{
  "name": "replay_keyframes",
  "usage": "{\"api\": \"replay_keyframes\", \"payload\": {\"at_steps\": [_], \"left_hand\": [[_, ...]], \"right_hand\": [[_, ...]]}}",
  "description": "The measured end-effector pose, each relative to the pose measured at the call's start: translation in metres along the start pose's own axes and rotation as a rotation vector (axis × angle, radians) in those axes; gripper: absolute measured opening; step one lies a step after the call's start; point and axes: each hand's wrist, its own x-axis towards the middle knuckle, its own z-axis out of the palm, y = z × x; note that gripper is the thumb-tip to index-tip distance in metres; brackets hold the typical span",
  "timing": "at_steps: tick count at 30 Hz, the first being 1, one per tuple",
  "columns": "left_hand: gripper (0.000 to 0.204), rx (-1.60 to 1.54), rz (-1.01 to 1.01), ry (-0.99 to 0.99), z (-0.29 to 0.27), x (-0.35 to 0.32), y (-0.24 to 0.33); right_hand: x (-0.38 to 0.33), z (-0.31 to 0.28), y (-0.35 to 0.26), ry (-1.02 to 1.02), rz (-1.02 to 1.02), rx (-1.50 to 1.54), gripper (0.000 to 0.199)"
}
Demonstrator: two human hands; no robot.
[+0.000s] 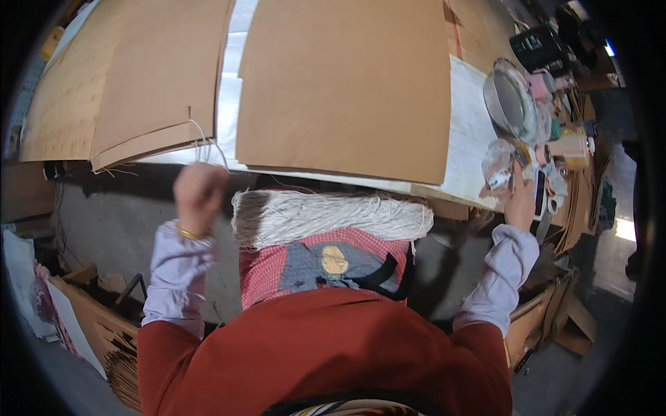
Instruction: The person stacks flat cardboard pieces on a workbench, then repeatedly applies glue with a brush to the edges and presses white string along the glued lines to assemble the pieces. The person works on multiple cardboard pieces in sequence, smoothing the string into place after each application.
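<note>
While my left hand [200, 191] pinches thin strings [205, 147] (fingers closed), my right hand [519, 201] touches crumpled plastic [498, 166] at table [468, 132] edge; r. grip can't tell.

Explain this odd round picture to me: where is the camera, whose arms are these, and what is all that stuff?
The camera sits on a person's head and looks down, so the picture bends at its rim. The two arms coming up from the lower edge are that person's own.

The left hand is raised as a fist and pinches a few thin pale strings. The right hand reaches to the crowded right end of the table, at a crumpled clear plastic bag; whether it grips anything cannot be told.

A thick bundle of pale string lies across the lap. On the table lie large brown paper sheets, a round metal bowl and small pink containers.
</note>
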Motion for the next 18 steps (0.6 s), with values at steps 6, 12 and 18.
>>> {"api": "replay_keyframes", "payload": {"at_steps": [6, 12, 18], "left_hand": [[0.013, -0.197, 0.258, -0.518, 0.068, -0.030, 0.098], [0.016, -0.081, 0.277, -0.511, 0.077, -0.050, 0.090], [0.008, -0.078, 0.100, -0.440, 0.055, -0.057, 0.095]], "right_hand": [[-0.002, 0.016, 0.033, 0.021, -0.296, 0.031, 0.079], [0.001, 0.012, 0.033, 0.152, -0.474, 0.087, 0.046], [-0.028, -0.034, -0.038, 0.408, -0.130, 0.891, 0.019]]}}
